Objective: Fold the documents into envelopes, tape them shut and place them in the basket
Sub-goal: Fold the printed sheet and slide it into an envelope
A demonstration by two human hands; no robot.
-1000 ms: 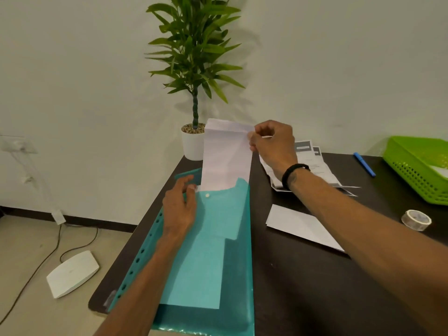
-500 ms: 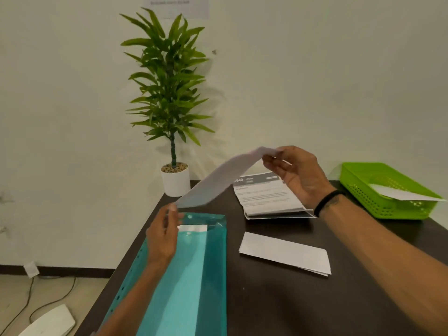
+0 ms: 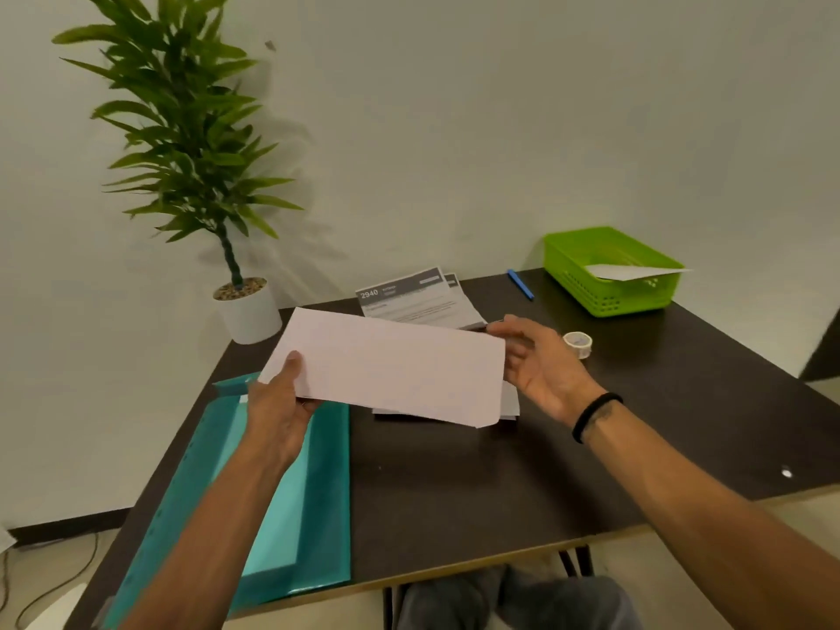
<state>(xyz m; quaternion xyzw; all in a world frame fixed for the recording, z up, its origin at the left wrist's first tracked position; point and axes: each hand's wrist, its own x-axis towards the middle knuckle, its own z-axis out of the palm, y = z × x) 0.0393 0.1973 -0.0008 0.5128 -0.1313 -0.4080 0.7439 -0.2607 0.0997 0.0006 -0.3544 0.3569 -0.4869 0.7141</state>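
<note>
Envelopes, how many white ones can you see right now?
3. One envelope is held in the left hand, one lies on the table mostly hidden beneath it, and one sits in the green basket. Others may be hidden.

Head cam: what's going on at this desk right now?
A person seated at a dark table holds a white envelope in the air. The left hand has a grip on its left end; the right hand is open at its right edge. A teal folder lies below the left hand, and another envelope lies partly hidden under the held one. Printed documents, a tape roll and a blue pen sit further back. The green basket already holds one envelope.
</note>
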